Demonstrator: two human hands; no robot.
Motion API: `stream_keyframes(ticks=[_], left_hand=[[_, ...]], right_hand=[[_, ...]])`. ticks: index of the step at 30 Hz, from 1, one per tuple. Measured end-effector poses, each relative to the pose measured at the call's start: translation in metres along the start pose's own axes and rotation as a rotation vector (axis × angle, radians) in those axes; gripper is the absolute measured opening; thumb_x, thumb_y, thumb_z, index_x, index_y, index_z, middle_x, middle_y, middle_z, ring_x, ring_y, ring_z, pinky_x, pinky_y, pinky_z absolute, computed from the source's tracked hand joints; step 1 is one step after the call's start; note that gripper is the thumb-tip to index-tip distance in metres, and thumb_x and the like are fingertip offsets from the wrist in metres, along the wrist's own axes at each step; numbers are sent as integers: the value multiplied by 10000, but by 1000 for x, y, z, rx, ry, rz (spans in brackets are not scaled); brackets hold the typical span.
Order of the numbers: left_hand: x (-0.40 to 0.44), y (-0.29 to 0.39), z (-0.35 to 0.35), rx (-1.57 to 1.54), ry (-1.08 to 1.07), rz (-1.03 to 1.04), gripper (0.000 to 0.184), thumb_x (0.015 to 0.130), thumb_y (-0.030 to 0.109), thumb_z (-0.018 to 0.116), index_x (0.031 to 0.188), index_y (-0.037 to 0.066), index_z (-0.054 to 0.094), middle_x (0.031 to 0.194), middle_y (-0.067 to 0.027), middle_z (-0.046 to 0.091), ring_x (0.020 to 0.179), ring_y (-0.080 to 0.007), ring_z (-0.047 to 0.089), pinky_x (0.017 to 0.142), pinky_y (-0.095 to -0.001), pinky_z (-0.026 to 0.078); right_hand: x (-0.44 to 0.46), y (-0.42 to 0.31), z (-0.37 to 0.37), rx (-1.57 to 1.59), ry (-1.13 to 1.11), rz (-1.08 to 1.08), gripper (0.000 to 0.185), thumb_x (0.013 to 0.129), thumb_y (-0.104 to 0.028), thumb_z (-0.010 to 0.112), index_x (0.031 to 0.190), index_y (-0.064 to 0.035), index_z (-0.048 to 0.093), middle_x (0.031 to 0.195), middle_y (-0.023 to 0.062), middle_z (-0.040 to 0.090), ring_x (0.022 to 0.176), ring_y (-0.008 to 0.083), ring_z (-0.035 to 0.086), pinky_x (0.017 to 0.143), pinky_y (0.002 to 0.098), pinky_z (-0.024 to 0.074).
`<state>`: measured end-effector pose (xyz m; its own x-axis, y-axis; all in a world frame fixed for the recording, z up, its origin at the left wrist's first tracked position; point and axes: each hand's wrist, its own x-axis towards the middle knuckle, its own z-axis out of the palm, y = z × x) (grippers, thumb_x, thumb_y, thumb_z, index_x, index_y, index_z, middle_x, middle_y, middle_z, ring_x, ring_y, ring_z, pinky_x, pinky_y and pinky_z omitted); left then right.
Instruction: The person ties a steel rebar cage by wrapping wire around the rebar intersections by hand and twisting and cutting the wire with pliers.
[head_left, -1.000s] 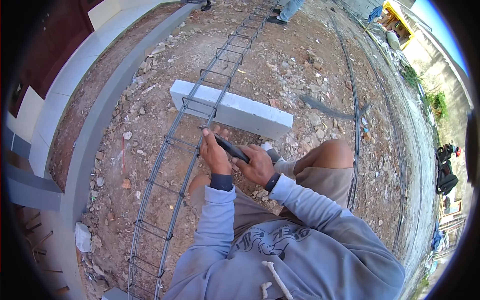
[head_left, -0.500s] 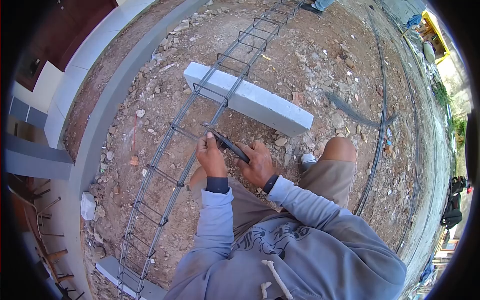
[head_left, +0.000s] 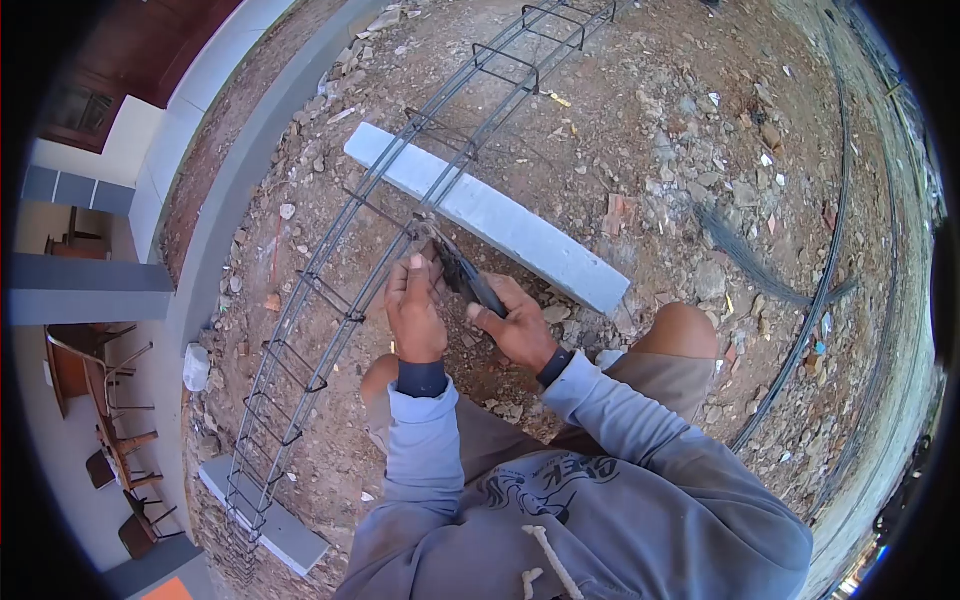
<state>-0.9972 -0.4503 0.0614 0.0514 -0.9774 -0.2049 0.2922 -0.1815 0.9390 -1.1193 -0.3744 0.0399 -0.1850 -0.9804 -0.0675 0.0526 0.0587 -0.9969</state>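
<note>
A long cage of steel bars and square ties (head_left: 330, 235) slants across the ground at my left. My right hand (head_left: 516, 325) is wrapped round the dark handles of a pair of pliers (head_left: 470, 277), whose head is at a tie on the cage's near bar. Close beside that tie, my left hand (head_left: 416, 308) is raised with its fingers pinched; what they hold, if anything, is too small to tell. Under the cage lies a pale rectangular block (head_left: 520, 225), just beyond my hands.
Another block (head_left: 285, 540) supports the cage's lower end. Long dark rods (head_left: 838, 240) and a bundle of thin wire (head_left: 745, 255) lie at the right. A low grey kerb (head_left: 222, 190) runs along the left, with chairs (head_left: 115, 400) past it. Rubble covers the ground.
The view has swung left and down, so the person at the top has left it. The pliers' handles look spread wider, and my left fingers have drawn slightly back from the tie.
</note>
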Motion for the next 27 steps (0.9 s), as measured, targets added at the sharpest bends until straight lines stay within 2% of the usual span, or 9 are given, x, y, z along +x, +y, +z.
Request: stream_keyframes(ticks=[4,5,8,9,12,16,20,24,27], left_hand=[[-15,10,51,-107,33,-154,246,973,255,520,1071,29,512,1091,-145,620,1009,-234,600,827,-336,495],[-17,11,56,-103,16,-179,264,972,245,519,1127,32,509,1158,-178,605,1093,-279,590,869,-369,492],[-21,12,55,-57,107,-203,234,967,275,533,996,43,523,1055,-137,654,929,-201,647,808,-337,531],[-24,13,54,-17,163,-190,229,966,276,538,991,48,534,1039,-128,657,918,-193,646,796,-324,525],[-26,16,54,95,313,-135,217,959,279,553,963,62,568,983,-96,663,867,-163,637,749,-281,499],[-36,20,59,247,434,-40,210,940,278,584,927,71,609,892,-47,651,788,-122,596,696,-251,436],[-32,15,61,353,424,19,220,927,283,604,900,66,628,841,-17,634,732,-91,538,677,-248,401],[-23,7,67,127,434,-32,209,918,261,621,936,54,645,846,-9,631,737,-69,529,678,-218,391],[-11,-7,56,69,390,-88,221,904,259,641,942,41,653,829,-15,634,747,-87,542,684,-234,416]], right_hand=[[27,-7,-51,622,-232,418,537,878,-161,643,1353,-11,443,1097,91,612,1016,180,577,859,328,485],[35,-1,-63,547,-263,396,560,869,-167,643,1370,-34,433,1083,125,615,939,228,620,786,358,508],[51,17,-87,-383,-38,-131,590,830,-169,663,1368,-58,446,1005,146,613,833,299,621,730,406,498],[52,-15,-95,-584,-88,67,621,786,-146,663,1367,-82,454,1003,163,575,870,349,573,763,444,451],[59,12,-111,-1022,-45,-235,637,763,-129,660,1365,-90,456,1059,166,537,967,334,533,807,457,408],[64,34,-113,-1050,-89,-271,702,710,-111,680,1368,-80,435,1106,185,506,992,340,506,839,466,379],[66,14,-118,-880,-106,-336,693,732,-156,689,1363,-44,425,1221,207,480,1124,376,470,933,492,344],[64,-14,-74,-177,-324,-218,447,867,-162,598,1278,-12,506,1007,204,586,938,326,599,819,434,465],[69,5,-34,53,-418,-49,281,965,-129,483,1218,-26,546,778,89,618,659,147,609,600,278,500]])
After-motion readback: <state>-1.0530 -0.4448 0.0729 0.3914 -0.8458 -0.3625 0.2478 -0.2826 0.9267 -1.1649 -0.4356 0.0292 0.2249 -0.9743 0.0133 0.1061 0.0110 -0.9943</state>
